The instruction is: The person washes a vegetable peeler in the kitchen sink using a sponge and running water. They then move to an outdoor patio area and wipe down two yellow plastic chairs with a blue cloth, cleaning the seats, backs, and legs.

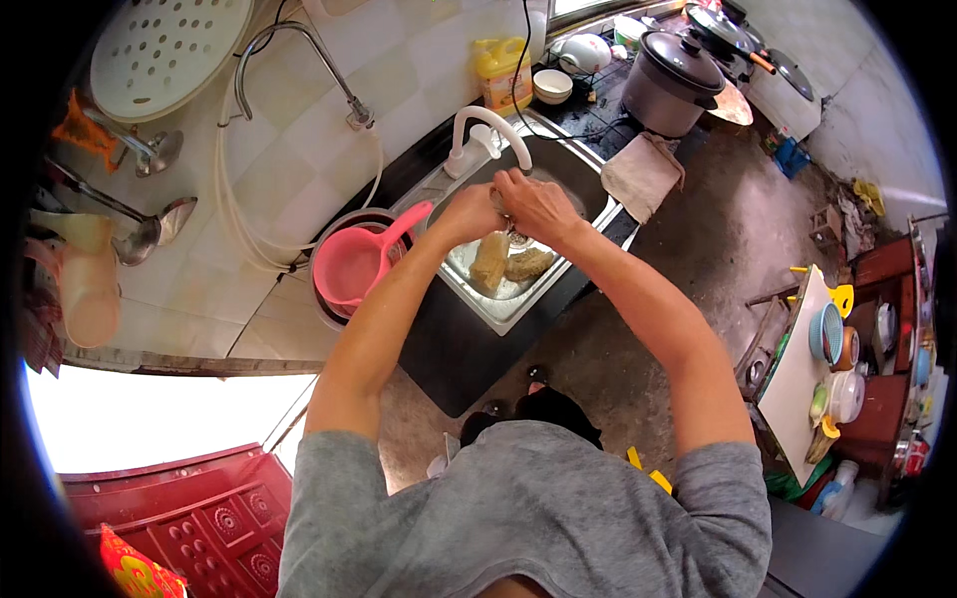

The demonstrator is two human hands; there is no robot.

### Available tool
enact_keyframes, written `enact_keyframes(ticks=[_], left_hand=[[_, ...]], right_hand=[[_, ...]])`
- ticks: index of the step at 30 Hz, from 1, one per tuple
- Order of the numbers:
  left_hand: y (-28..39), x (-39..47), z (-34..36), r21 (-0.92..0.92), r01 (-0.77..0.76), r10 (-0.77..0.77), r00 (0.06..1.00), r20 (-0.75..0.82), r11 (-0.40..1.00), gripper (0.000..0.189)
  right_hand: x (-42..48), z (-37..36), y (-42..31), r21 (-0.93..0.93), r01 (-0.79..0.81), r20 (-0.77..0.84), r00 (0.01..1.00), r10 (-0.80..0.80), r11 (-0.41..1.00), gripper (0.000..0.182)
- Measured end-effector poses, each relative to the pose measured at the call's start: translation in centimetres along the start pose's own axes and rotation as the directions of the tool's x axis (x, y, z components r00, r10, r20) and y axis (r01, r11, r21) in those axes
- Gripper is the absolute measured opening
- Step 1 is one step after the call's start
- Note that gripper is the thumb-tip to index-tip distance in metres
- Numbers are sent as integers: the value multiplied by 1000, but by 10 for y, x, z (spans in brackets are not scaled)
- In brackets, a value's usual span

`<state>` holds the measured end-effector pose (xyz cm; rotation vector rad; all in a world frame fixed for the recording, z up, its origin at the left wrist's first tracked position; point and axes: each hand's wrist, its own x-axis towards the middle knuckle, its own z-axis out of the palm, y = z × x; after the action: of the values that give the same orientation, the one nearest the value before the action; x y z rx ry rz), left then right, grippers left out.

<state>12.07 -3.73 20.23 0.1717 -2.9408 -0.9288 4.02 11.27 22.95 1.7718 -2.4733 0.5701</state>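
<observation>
My left hand (478,209) and my right hand (540,205) meet over the stainless-steel sink (502,317), just below the spout of the white faucet (493,123). Their fingers are curled against each other, and whatever may be between them is mostly hidden. Beneath the hands, a tan, blocky piece (490,261) lies in the basin. Beside it rests a rough brownish piece (529,263); the kind of either is not clear. Part of the drain strainer (519,239) shows between the wrists.
Left of the sink, a pink dipper (348,265) rests on stacked basins. Behind stand a yellow jug (502,75) and white bowls (553,86). A lidded pot (673,82) and a cloth (641,176) lie to the right. A black cord (517,67) hangs near the faucet.
</observation>
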Motion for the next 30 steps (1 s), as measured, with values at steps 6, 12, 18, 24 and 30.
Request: enact_keyframes(ticks=[6,12,18,24,30], left_hand=[[3,-30,12,-761,188,-255,967,31,621,24],[-13,-58,31,-862,286,-595,804,-23,419,17],[-29,-97,42,-897,226,-634,770,-74,379,19],[-11,-120,65,-665,279,-508,843,-176,693,37],[28,-140,51,-595,-11,-107,981,-163,803,54]], right_hand=[[-18,26,24,384,-49,-117,988,101,922,44],[-53,28,26,663,-381,360,917,172,644,21],[-91,16,50,816,-433,303,884,355,382,11],[-98,41,24,934,-325,356,833,424,-146,32],[-99,15,-44,910,-323,381,900,213,-261,48]])
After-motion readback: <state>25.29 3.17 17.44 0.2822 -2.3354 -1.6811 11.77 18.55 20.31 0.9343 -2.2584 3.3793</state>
